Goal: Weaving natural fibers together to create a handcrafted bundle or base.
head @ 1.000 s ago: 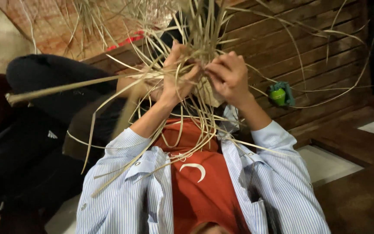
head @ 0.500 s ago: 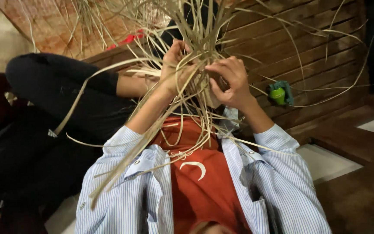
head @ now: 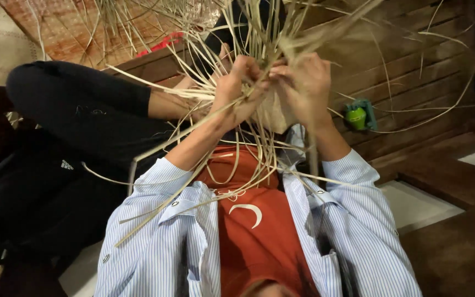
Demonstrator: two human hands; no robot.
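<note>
Blue-striped shirt (head: 353, 231) — red tee (head: 254, 231)

Green toy (head: 357, 116) on wooden planks (head: 413, 66); black backpack (head: 34, 192) nearby.

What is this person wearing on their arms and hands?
Both arms wear a light blue shirt with thin white stripes and small buttons, its sleeves rolled up near the elbows. The left hand and right hand are bare: no gloves, and no rings or watch visible.
</note>
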